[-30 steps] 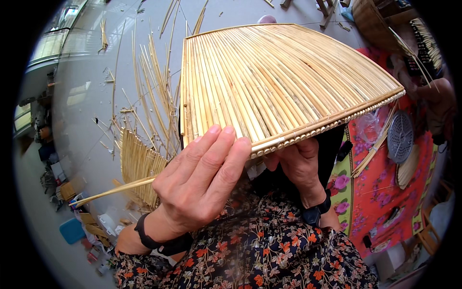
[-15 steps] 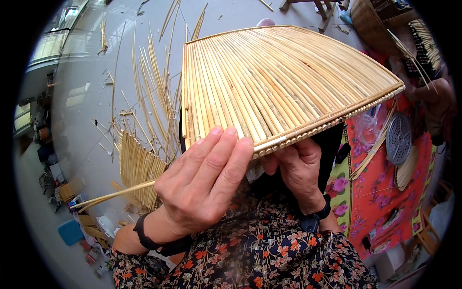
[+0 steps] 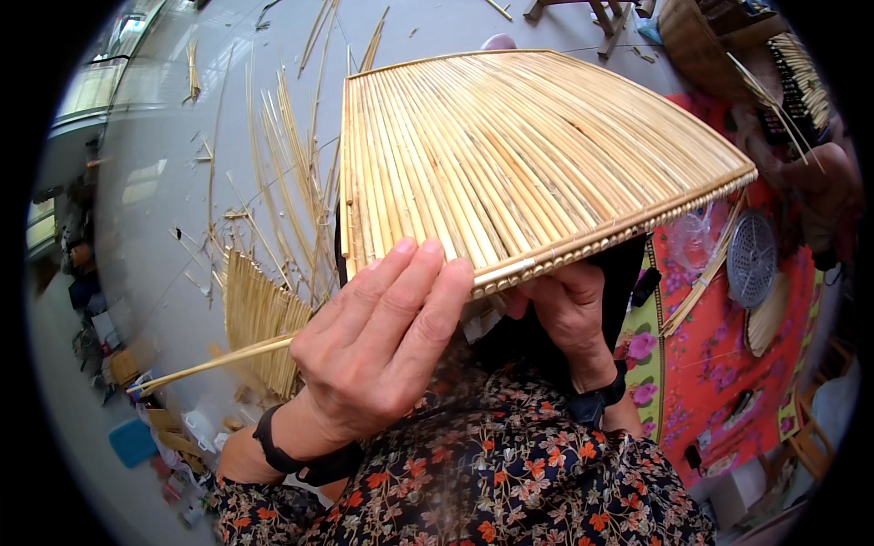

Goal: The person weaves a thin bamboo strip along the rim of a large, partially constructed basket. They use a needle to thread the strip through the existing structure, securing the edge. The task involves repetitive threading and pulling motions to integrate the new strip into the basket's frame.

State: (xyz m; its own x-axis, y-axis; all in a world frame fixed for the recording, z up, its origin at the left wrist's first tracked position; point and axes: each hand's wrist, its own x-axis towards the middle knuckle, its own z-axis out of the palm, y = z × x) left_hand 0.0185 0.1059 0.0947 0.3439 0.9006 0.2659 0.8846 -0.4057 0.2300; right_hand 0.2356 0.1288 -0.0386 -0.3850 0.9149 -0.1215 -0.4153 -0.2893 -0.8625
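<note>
A fan-shaped panel of pale straw-coloured reeds (image 3: 510,155) lies tilted over my lap, its stalks set side by side and framed with a bound rim. My left hand (image 3: 373,337) presses its fingertips flat on the panel's near left corner; the thumb is hidden underneath. From behind this hand a few thin strips (image 3: 214,362) stick out to the left. Beneath the near edge my right hand (image 3: 569,309) is closed with curled fingers against the rim, its fingertips partly hidden by the panel.
A smaller reed panel (image 3: 259,314) stands at the left beside loose stalks (image 3: 291,173) on the grey floor. To the right, a red flowered cloth (image 3: 719,364) bears a grey perforated disc (image 3: 752,259). Beyond it are a basket (image 3: 701,50) and another person's hand (image 3: 810,187).
The panel and both hands have shifted very slightly left in the picture. My hold looks the same.
</note>
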